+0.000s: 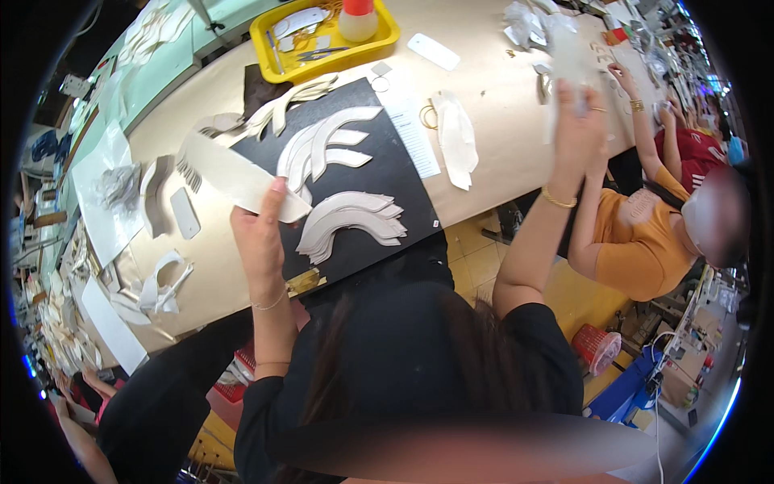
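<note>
My left hand (260,238) pinches the near end of a wide cream strip (234,171), thumb on top, over the left edge of a black board (413,194). On that board lie a fanned stack of curved off-white pieces (351,222) and, farther back, a second group of similar curved pieces (322,145). Off to the right, my right hand (579,133) is raised above the table and smeared by motion. A pale, blurred strip (569,60) extends upward from its fingers; its exact kind cannot be made out.
Behind the board stands a yellow tray (260,50) with a red-capped bottle (357,24). A printed sheet (417,137) and cream pieces (456,141) lie right of the board. Clear plastic (117,189) and a grey-beige curved stack (153,198) lie left. A co-worker in orange (637,242) sits close at right.
</note>
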`<state>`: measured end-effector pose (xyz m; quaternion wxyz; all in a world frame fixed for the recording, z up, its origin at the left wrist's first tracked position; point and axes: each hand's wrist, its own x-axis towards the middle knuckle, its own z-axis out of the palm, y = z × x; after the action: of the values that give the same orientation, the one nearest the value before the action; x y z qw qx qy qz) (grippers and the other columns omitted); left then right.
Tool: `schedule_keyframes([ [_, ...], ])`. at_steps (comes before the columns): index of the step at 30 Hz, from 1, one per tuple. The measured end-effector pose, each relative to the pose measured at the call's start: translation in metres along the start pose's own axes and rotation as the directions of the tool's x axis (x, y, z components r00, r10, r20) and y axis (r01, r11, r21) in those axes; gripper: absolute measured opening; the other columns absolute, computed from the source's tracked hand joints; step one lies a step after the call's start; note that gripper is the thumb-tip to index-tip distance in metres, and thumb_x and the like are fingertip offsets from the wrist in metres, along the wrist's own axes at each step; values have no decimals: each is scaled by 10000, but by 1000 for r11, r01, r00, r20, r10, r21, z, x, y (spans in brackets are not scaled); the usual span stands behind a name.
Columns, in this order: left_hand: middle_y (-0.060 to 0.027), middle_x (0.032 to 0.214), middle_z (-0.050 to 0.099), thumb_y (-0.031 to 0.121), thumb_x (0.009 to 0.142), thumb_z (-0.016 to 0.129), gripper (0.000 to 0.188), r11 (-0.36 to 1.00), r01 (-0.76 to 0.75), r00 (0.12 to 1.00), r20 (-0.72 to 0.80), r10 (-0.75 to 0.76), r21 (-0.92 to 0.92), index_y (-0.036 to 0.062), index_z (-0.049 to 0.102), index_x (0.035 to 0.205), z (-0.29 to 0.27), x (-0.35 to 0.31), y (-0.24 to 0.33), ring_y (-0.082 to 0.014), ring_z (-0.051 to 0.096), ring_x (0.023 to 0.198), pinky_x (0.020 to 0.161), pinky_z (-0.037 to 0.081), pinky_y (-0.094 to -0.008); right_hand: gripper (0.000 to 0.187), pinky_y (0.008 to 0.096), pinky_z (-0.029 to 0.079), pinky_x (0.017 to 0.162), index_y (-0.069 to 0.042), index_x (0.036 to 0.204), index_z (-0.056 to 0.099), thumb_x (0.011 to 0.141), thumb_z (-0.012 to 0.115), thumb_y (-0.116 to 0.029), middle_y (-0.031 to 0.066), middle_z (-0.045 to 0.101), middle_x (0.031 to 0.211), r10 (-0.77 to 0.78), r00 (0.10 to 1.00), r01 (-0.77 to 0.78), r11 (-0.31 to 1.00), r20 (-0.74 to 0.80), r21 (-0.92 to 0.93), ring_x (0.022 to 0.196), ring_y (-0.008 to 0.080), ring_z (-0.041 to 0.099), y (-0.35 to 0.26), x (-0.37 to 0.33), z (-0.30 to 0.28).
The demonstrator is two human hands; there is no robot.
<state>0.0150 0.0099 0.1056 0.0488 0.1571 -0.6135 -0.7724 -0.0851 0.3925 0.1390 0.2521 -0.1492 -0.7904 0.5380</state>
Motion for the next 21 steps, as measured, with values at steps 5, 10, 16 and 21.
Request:
schedule_keyframes([
  [5,-123,897,629,86,932,579,242,993,57,984,173,-39,-102,-58,530,1120,31,-3,-1,-173,635,696,592,522,-275,203,424,513,663,-74,999,641,897,599,-245,151,654,898,-283,952,271,604,116,-750,760,345,651,41,-29,13],
  [10,-135,902,615,144,969,511,227,994,58,969,244,-34,-92,-39,507,1103,40,-3,-2,-182,613,617,551,506,-278,246,401,506,713,-54,962,668,899,613,-286,123,641,872,35,890,355,574,455,-738,789,317,641,48,-80,46],
  [16,-141,855,601,417,1031,208,512,938,258,925,338,-171,-233,-2,496,1090,47,-2,-15,-181,540,516,472,437,-281,241,354,488,634,-6,896,686,903,636,-242,119,633,818,-4,847,322,800,532,-506,712,257,632,25,-103,53],
  [21,-122,941,592,372,1028,302,461,936,253,893,432,-127,-247,17,415,1298,63,-7,-13,-160,590,649,578,483,-277,200,228,421,564,-1,930,680,921,638,-197,23,588,757,42,782,-72,997,622,24,617,87,541,-30,-120,72],
])
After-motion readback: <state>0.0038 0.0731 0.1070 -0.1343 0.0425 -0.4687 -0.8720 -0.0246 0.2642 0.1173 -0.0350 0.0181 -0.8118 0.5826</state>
